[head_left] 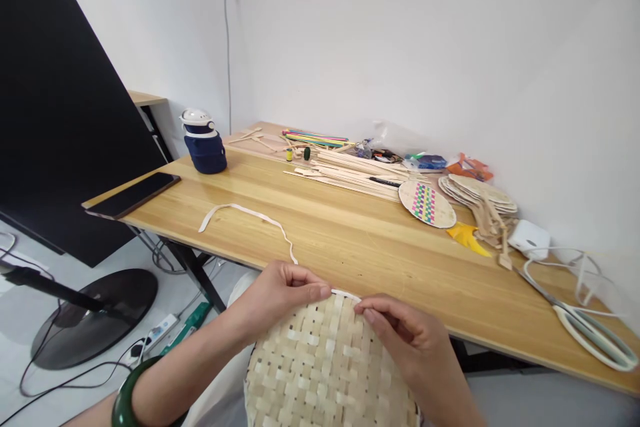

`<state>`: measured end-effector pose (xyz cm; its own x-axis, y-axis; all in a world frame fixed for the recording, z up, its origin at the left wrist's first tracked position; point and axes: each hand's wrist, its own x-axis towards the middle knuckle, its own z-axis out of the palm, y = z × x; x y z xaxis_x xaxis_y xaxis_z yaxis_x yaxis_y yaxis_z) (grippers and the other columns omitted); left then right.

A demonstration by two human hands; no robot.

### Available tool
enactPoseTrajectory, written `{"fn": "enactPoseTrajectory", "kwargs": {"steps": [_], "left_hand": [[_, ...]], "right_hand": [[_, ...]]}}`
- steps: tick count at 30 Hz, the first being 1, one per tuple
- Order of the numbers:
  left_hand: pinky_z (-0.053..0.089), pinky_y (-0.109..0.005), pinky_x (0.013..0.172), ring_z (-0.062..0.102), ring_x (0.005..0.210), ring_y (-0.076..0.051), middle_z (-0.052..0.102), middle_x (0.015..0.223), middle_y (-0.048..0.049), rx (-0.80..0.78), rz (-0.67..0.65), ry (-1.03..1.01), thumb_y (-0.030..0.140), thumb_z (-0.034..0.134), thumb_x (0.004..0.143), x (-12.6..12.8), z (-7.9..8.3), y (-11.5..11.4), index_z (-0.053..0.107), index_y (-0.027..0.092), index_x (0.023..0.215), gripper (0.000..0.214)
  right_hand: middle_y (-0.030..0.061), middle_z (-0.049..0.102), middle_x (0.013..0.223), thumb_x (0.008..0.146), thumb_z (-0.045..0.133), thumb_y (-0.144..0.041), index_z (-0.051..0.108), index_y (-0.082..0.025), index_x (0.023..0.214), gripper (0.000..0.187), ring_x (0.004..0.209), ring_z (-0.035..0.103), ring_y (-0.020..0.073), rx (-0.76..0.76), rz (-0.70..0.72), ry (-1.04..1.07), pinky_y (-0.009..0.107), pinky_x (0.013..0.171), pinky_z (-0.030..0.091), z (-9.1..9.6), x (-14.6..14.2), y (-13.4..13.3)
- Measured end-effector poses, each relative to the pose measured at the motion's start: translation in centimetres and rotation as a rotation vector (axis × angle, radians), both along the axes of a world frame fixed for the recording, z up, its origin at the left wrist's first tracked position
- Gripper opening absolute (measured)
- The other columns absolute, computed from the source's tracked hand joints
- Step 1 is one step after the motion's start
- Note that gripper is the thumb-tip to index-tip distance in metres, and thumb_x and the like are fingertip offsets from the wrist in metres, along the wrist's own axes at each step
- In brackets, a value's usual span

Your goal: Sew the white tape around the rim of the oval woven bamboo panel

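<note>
L hand (300,287) pinched, thumb to fingers, on woven fan panel's (330,360) rim, approx. 11 o'clock; R hand (400,327) pinched likewise, approx. 1, w/ white strip (346,294) betw. them. Panel's at view's 6 o'clock, by desk's (350,247) near edge; scissors (563,312) at 4.

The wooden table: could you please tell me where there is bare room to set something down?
The table is bare between the white strip and the pale strips, and between the right hand, the patterned disc and the scissors. It is crowded along the wall, from the pale strips to the stacked discs.
</note>
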<state>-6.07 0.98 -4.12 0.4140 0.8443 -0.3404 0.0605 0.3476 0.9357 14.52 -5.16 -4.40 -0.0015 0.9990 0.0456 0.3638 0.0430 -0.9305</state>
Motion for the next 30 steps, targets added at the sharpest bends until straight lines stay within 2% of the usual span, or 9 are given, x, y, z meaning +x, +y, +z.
{"fn": "enactPoseTrajectory", "kwargs": {"steps": [8, 11, 15, 17, 20, 23, 26, 28, 30], "left_hand": [[0.039, -0.022, 0.060, 0.056, 0.061, -0.011, 0.068, 0.065, 0.0009, -0.063, 0.011, -0.038, 0.033, 0.084, 0.061, 0.2, 0.6, 0.0, 0.073, 0.016, 0.067, 0.021], [0.039, -0.022, 0.059, 0.055, 0.059, -0.012, 0.068, 0.064, 0.0006, -0.030, -0.031, 0.000, 0.040, 0.079, 0.067, 0.1, 1.0, 0.1, 0.073, 0.017, 0.069, 0.025], [0.041, -0.024, 0.061, 0.059, 0.064, -0.015, 0.071, 0.071, -0.0026, -0.003, -0.051, 0.006, 0.054, 0.064, 0.080, -0.3, 1.3, 0.3, 0.076, 0.017, 0.077, 0.039], [0.040, -0.023, 0.059, 0.056, 0.062, -0.014, 0.070, 0.069, -0.0019, 0.033, -0.037, 0.028, 0.054, 0.064, 0.081, -0.6, 1.2, 0.3, 0.076, 0.017, 0.077, 0.038], [0.033, -0.022, 0.051, 0.048, 0.053, -0.011, 0.061, 0.057, 0.0011, 0.094, -0.028, 0.105, 0.051, 0.067, 0.079, -0.9, 0.8, 0.1, 0.071, 0.016, 0.066, 0.038], [0.031, -0.022, 0.049, 0.045, 0.051, -0.010, 0.057, 0.055, 0.0016, 0.140, -0.050, 0.164, 0.052, 0.064, 0.080, -1.1, 0.7, -0.2, 0.070, 0.015, 0.066, 0.040], [0.029, -0.022, 0.046, 0.045, 0.049, -0.010, 0.055, 0.053, 0.0017, 0.276, -0.055, 0.252, 0.050, 0.058, 0.085, -1.1, 1.2, -0.7, 0.068, 0.016, 0.062, 0.043], [0.035, -0.023, 0.049, 0.052, 0.053, -0.012, 0.061, 0.058, 0.0001, 0.465, -0.062, 0.314, 0.045, 0.054, 0.090, -1.1, 1.7, -1.1, 0.070, 0.016, 0.065, 0.041], [0.045, -0.024, 0.059, 0.062, 0.066, -0.015, 0.071, 0.073, -0.0030, 0.709, -0.095, 0.361, 0.037, 0.051, 0.093, -1.3, 2.0, -1.2, 0.075, 0.018, 0.079, 0.034]], "right_hand": [[0.0047, 0.074, 0.087, 0.086, 0.059, -0.042, 0.074, -0.022, 0.085, 0.025, 0.077, 0.065, 0.0205, -0.021, -0.016, -0.003, 0.024, 0.056, 0.048, 0.1, -0.2, -0.2], [0.0047, 0.074, 0.087, 0.085, 0.059, -0.041, 0.075, -0.022, 0.084, 0.025, 0.077, 0.064, 0.0203, -0.016, -0.029, 0.005, 0.024, 0.056, 0.047, 0.3, -0.2, -0.2], [0.0048, 0.073, 0.087, 0.085, 0.060, -0.041, 0.075, -0.021, 0.084, 0.025, 0.077, 0.063, 0.0197, -0.031, -0.032, 0.013, 0.024, 0.057, 0.047, 0.6, 0.0, -0.1], [0.0049, 0.073, 0.086, 0.085, 0.060, -0.041, 0.074, -0.021, 0.083, 0.025, 0.074, 0.063, 0.0191, -0.022, -0.031, 0.012, 0.024, 0.058, 0.047, 0.7, 0.0, 0.0], [0.0049, 0.073, 0.084, 0.085, 0.060, -0.042, 0.075, -0.021, 0.083, 0.026, 0.071, 0.064, 0.0188, -0.012, -0.039, 0.004, 0.024, 0.056, 0.048, 0.6, 0.0, 0.0], [0.0055, 0.074, 0.085, 0.084, 0.061, -0.043, 0.075, -0.021, 0.081, 0.026, 0.074, 0.065, 0.0201, -0.018, -0.050, 0.010, 0.024, 0.055, 0.049, 0.6, -0.1, 0.0], [0.0051, 0.075, 0.085, 0.083, 0.063, -0.041, 0.076, -0.022, 0.081, 0.023, 0.076, 0.066, 0.0204, -0.005, -0.061, 0.039, 0.025, 0.060, 0.051, 0.6, -0.3, 0.0], [0.0040, 0.075, 0.086, 0.084, 0.063, -0.039, 0.076, -0.022, 0.081, 0.021, 0.076, 0.066, 0.0195, 0.000, -0.065, 0.067, 0.025, 0.064, 0.052, 0.7, -0.3, 0.0], [0.0033, 0.075, 0.086, 0.083, 0.063, -0.039, 0.076, -0.023, 0.081, 0.020, 0.078, 0.066, 0.0190, -0.012, -0.065, 0.078, 0.024, 0.067, 0.052, 0.8, -0.3, 0.0]]}}
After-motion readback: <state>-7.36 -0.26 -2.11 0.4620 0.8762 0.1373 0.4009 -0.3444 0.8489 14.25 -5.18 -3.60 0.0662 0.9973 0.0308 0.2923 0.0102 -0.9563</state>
